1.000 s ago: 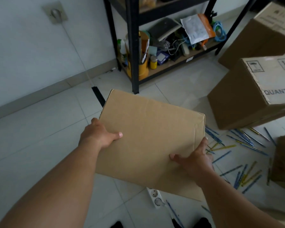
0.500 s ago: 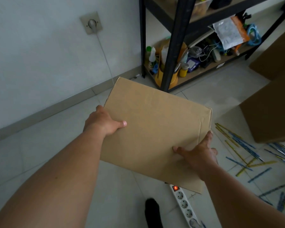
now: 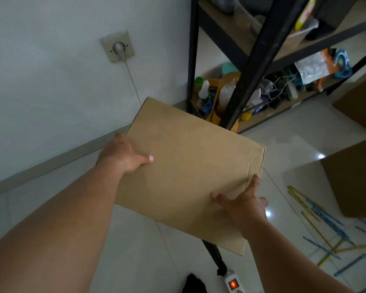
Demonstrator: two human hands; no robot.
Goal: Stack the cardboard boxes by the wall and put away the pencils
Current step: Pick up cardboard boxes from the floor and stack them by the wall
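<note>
Shelf post [image 3: 260, 56] just behind, pencils [image 3: 353, 248] strewn at right; left hand [image 3: 123, 158] and right hand [image 3: 244, 205] grip the cardboard box [image 3: 188, 166], its long axis running between them

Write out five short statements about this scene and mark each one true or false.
1. The left hand and right hand hold the cardboard box above the floor. True.
2. The pencils lie inside the held box. False: they are scattered on the floor to its right.
3. The power strip has a switch glowing red. True.
4. The wall socket has nothing plugged in. False: a plug sits in it.
5. A second box is in view at the right edge. True.
</note>
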